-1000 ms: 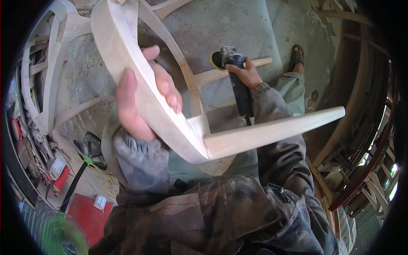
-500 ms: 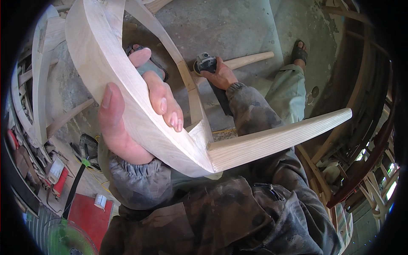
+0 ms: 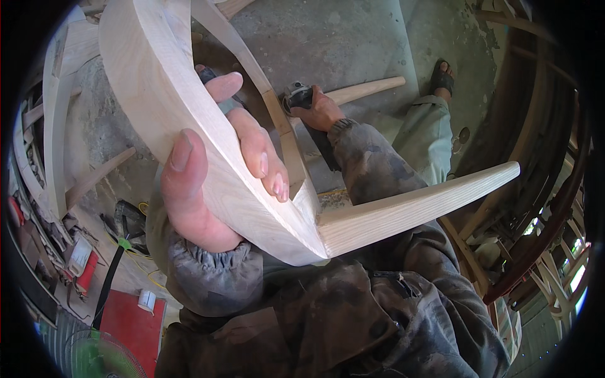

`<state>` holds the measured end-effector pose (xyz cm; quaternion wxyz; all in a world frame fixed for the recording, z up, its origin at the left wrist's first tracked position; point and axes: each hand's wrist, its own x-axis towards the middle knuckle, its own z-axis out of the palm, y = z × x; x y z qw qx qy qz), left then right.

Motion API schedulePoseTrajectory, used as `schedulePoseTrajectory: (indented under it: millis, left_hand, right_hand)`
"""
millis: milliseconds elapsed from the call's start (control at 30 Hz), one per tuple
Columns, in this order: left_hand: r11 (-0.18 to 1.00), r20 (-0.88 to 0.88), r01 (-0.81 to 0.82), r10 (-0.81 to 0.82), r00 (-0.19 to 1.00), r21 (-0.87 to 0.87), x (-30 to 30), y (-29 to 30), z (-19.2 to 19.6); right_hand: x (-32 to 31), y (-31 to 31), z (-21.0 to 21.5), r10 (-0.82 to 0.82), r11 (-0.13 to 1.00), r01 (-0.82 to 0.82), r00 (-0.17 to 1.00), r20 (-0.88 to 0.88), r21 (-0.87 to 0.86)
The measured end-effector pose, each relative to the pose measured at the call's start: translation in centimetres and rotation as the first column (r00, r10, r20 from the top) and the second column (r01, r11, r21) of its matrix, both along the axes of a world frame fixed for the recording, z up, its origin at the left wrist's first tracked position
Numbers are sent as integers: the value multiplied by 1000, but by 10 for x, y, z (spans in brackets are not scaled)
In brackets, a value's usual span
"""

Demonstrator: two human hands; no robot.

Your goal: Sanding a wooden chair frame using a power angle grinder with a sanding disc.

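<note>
A pale wooden frame with a broad curved rail [image 3: 170, 104] fills the space in front of my chest. My left hand [image 3: 201, 201] is closed round this rail, thumb on the near face and fingers over the far edge. From the rail's lower end a straight tapered leg [image 3: 419, 208] juts to the right. Beyond the frame, my right hand [image 3: 321, 112] grips a black and grey power sander [image 3: 297, 96], its body pointing down toward my sleeve. The sander's head is beside a thinner curved part [image 3: 271, 104] of the frame; whether they touch I cannot tell.
Another tapered leg [image 3: 368, 89] reaches out beyond the sander. Stacked curved wooden parts [image 3: 57, 138] stand at the left, above a red board [image 3: 132, 327] and a fan [image 3: 104, 356]. Dark wooden pieces [image 3: 535, 120] line the right side. My sandalled foot [image 3: 444, 75] rests on concrete.
The wooden frame's near rail and my left hand have shifted slightly to the right. My right hand with the sander has moved slightly left.
</note>
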<state>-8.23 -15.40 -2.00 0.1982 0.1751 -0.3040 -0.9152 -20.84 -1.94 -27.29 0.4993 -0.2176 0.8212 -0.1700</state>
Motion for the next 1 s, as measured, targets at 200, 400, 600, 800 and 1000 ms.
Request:
schedulePoseTrajectory:
  millis: [200,400,600,800,1000]
  left_hand:
    - [1000,-23,21,-21,1000,-4,0,-1,-7]
    - [1000,-22,22,-22,1000,-5,4,-8,-7]
    - [999,-24,36,-36,999,-21,6,-13,-11]
    - [999,-17,36,-37,999,-34,4,-21,-9]
    - [999,21,42,-42,999,-26,0,-29,-9]
  right_hand:
    - [-4,7,3,-39,999,39,999,-22,35]
    - [-24,23,1,-50,997,51,999,-22,54]
    - [-54,53,-20,-78,995,87,985,-152,50]
    - [-90,69,-9,-219,959,250,952,-215,131]
    - [-43,40,-22,-91,996,93,985,-144,8]
